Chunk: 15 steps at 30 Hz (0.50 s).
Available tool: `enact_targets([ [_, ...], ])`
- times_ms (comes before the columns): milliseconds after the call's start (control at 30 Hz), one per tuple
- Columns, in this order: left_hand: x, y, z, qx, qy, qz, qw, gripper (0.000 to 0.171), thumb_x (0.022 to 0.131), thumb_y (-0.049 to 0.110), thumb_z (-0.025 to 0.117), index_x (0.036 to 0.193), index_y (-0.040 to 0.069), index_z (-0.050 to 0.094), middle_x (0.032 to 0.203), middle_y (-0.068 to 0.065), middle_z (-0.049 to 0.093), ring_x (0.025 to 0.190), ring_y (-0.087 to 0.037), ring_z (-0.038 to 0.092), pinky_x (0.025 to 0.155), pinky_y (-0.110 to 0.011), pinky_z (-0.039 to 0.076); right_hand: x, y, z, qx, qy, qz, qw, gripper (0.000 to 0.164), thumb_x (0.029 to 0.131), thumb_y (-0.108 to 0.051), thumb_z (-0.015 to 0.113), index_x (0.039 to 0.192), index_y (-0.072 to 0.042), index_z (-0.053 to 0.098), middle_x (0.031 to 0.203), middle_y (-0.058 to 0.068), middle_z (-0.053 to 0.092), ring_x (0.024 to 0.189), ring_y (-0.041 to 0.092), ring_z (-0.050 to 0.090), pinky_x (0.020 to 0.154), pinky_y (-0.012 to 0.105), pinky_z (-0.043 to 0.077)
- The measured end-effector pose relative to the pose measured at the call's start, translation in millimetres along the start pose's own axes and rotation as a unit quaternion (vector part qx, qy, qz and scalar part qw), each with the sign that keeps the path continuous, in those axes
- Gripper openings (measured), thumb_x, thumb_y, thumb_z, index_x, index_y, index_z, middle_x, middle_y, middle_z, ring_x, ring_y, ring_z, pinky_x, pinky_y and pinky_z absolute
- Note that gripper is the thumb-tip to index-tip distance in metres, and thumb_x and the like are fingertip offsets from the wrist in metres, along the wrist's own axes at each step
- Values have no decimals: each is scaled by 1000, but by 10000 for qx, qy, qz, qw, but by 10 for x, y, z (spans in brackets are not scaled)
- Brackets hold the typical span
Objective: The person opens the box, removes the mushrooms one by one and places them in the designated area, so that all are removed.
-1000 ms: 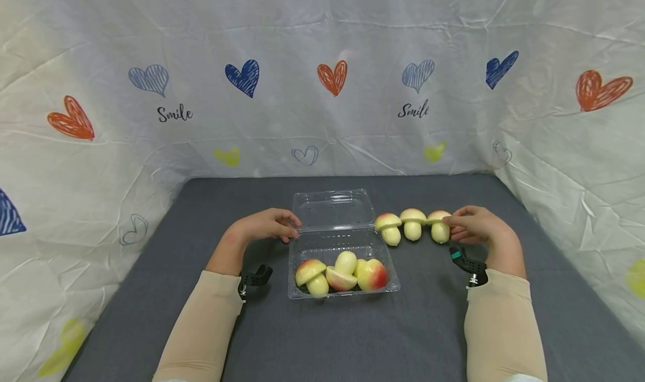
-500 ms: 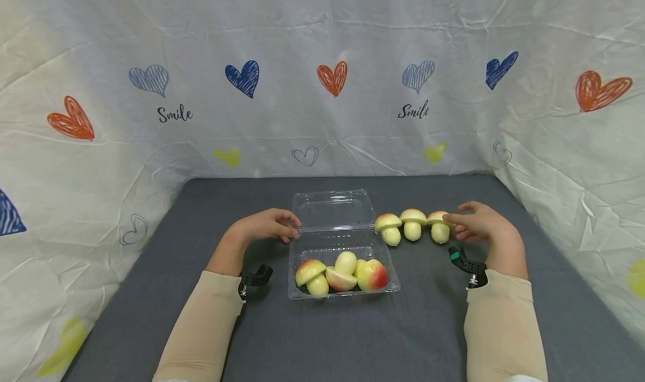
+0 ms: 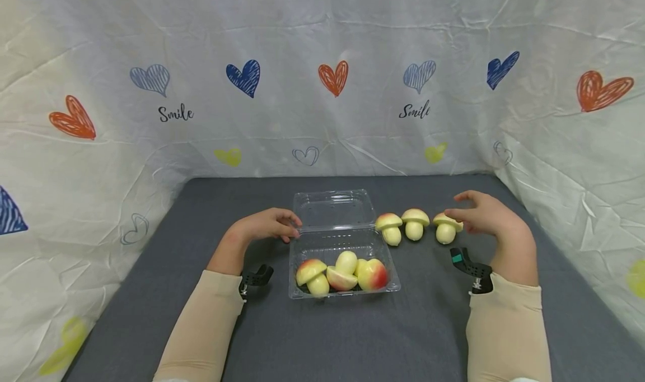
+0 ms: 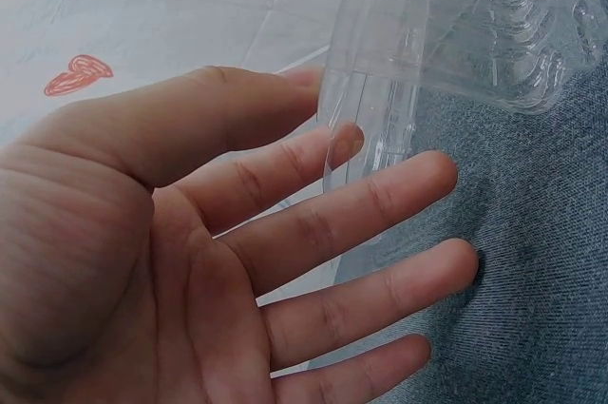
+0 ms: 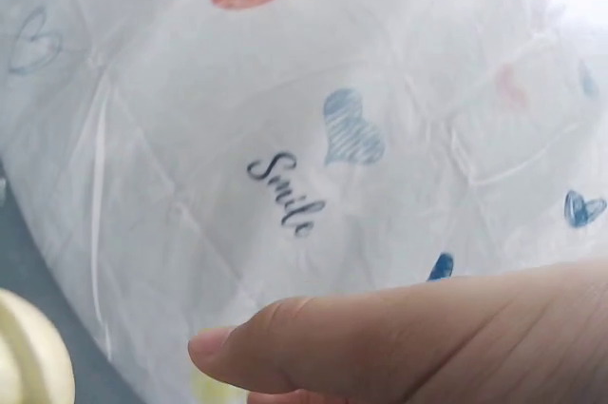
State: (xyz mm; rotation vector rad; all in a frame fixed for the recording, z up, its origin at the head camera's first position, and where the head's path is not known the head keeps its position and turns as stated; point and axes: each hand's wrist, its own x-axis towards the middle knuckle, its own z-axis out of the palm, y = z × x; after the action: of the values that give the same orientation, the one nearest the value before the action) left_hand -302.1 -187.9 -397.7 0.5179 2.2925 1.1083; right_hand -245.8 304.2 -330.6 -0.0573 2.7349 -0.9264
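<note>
A clear plastic clamshell box (image 3: 342,245) lies with its lid (image 3: 332,208) folded back. My left hand (image 3: 267,225) pinches its left rim near the hinge; in the left wrist view the thumb and index fingertip meet the plastic edge, the other fingers spread. Several pale yellow, red-tinted mushroom-shaped pieces (image 3: 373,274) lie in the box's near half. To the right of the box stand three more mushroom-shaped pieces: one by the hinge (image 3: 389,229), a middle one (image 3: 415,224) and a right one (image 3: 445,228). Just beyond the right one hovers my right hand (image 3: 486,214), thumb and fingers apart, holding nothing.
A dark grey cloth (image 3: 383,337) covers the table. White sheeting (image 3: 282,29) printed with hearts hangs behind and at both sides. Black wrist-camera mounts (image 3: 471,267) stick out from both wrists.
My right hand has let go of the right mushroom-shaped piece and lifted back to the right. That piece now stands slightly farther from the middle one. The left hand stays put.
</note>
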Motion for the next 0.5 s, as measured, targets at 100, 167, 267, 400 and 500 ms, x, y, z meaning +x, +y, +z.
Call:
enact_targets([
  [100,5,0,0,15,6,0,10000,39,103,20,62,137,1,58,118,-6,71,100,-26,67,95,-48,47,-48,-78,9,-57,93,-339,9994,78,101,-48,64,151,5,38,121,25,63,91,24,67,85,46,53],
  [167,12,-4,1,17,4,1,10000,39,103,20,62,137,1,58,118,-6,71,100,-26,67,95,-48,47,-67,-137,25,-21,108,-537,9985,73,101,-44,65,149,5,41,126,25,62,91,23,66,84,46,53],
  [267,16,-8,1,19,-4,-8,10000,39,103,20,62,138,1,58,118,-6,71,100,-26,67,95,-49,47,-72,-233,61,-39,121,-704,9974,66,101,-41,66,147,2,45,120,20,65,90,24,65,81,43,51],
  [400,19,-13,2,8,-9,-24,10000,39,103,20,62,138,1,58,118,-6,71,101,-26,67,96,-49,46,-71,-374,133,-172,137,-924,9955,64,99,-44,67,145,-4,49,123,19,63,102,30,63,80,43,50],
  [500,17,-9,2,19,-3,-33,10000,39,104,20,62,137,1,59,118,-6,71,100,-26,67,96,-49,46,-77,-500,205,-261,94,-1194,9925,62,99,-44,68,144,-5,52,124,18,63,107,31,62,82,46,50],
])
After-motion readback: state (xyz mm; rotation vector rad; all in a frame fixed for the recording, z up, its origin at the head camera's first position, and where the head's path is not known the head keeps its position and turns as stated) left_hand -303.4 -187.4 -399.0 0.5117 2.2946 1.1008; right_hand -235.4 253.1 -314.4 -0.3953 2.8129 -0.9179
